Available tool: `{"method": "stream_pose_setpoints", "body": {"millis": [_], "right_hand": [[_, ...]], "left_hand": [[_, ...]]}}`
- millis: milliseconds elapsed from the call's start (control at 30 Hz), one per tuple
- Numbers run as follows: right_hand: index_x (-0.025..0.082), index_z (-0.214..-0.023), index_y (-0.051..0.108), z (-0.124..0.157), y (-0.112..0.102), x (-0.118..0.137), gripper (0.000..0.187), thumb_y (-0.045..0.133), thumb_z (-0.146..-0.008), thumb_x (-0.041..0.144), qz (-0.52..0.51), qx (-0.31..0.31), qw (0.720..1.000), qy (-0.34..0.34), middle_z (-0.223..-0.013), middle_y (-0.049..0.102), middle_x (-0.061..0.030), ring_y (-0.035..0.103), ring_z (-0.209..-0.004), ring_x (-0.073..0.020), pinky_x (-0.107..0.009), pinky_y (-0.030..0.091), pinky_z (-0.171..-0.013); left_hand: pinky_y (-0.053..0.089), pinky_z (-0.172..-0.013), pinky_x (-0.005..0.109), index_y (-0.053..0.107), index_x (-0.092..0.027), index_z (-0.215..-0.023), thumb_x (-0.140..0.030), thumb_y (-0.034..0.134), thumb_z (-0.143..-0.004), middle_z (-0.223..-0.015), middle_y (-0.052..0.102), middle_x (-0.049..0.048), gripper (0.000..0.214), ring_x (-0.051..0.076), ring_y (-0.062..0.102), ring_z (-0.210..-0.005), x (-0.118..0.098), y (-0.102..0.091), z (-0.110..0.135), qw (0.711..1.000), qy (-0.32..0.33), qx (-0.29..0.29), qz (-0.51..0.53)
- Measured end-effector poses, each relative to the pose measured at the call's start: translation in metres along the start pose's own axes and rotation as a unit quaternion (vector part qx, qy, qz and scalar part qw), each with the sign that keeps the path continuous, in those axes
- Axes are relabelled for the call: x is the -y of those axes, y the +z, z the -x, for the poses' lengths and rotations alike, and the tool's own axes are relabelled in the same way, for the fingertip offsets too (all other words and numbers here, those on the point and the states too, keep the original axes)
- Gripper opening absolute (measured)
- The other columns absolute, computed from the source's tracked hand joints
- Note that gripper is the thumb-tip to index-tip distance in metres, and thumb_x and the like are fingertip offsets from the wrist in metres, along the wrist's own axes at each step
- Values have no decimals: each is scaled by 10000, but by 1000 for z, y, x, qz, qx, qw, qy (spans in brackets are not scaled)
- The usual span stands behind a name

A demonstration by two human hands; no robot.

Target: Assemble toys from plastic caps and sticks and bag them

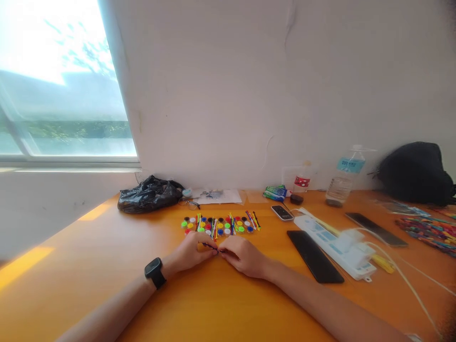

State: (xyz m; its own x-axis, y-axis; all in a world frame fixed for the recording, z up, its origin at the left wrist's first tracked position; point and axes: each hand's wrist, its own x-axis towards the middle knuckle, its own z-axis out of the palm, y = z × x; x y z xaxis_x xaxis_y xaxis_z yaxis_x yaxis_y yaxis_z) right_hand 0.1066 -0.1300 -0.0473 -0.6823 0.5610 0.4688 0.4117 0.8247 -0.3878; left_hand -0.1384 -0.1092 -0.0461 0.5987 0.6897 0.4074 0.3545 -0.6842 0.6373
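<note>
My left hand (189,251) and my right hand (242,255) meet over the near side of the wooden table, fingertips almost touching. Between them runs a small, thin dark piece (210,246), pinched by both hands; its exact kind is too small to make out. Just beyond the fingers lie several small round caps (221,232) in red, yellow, green, blue, white and black. Thin coloured sticks (254,220) stand out among the caps, in bunches. A black watch (155,273) is on my left wrist.
Behind the caps are a black plastic bag (149,194), glasses (190,204) and paper (223,196). On the right lie a white power strip (329,243) with cables, a black phone-like slab (315,256) and another phone (375,229). Bottles (344,183) and a black bag (415,173) stand by the wall.
</note>
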Motion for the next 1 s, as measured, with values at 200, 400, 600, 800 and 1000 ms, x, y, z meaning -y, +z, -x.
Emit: {"method": "stream_pose_setpoints", "body": {"millis": [200, 400, 600, 800, 1000], "right_hand": [[217, -1154, 697, 2, 1, -7, 251, 488, -1021, 177, 13, 4, 1000, -12, -1035, 727, -68, 636, -958, -203, -311, 479, -849], [204, -1073, 702, 2, -2, -6, 240, 484, -999, 136, 65, 22, 997, -22, -974, 682, -77, 602, -925, -211, -308, 463, -804], [198, -1059, 668, 2, -2, -5, 224, 455, -1011, 148, 79, 26, 996, -31, -991, 668, -82, 589, -920, -211, -314, 447, -804], [201, -1042, 664, 0, -6, 1, 171, 496, -1015, 195, 75, 18, 997, -27, -986, 677, -79, 591, -926, -215, -327, 459, -818], [200, -1078, 676, -1, -14, 4, 205, 482, -1046, 259, 64, -11, 997, -28, -1061, 691, -102, 593, -1032, -235, -367, 471, -909]], "left_hand": [[553, -794, 266, 819, -227, -950, -265, 669, -921, -940, 798, 43, 157, 180, 716, -852, -4, -2, 0, 1000, 1, 12, 3], [557, -790, 300, 820, -231, -892, -340, 653, -950, -934, 785, 78, 207, 199, 707, -860, -5, -2, 0, 999, 40, 18, -20], [559, -812, 305, 808, -240, -854, -325, 688, -921, -994, 779, 71, 162, 197, 708, -898, 1, 0, 1, 999, 34, 21, -8], [539, -867, 345, 778, -249, -904, -340, 678, -930, -1019, 753, 75, 138, 221, 678, -958, -11, -1, 3, 996, 60, 22, -63], [491, -885, 367, 724, -236, -945, -319, 543, -1022, -995, 719, 74, 214, 230, 626, -948, -2, -21, -4, 976, 16, -132, -173]]}}
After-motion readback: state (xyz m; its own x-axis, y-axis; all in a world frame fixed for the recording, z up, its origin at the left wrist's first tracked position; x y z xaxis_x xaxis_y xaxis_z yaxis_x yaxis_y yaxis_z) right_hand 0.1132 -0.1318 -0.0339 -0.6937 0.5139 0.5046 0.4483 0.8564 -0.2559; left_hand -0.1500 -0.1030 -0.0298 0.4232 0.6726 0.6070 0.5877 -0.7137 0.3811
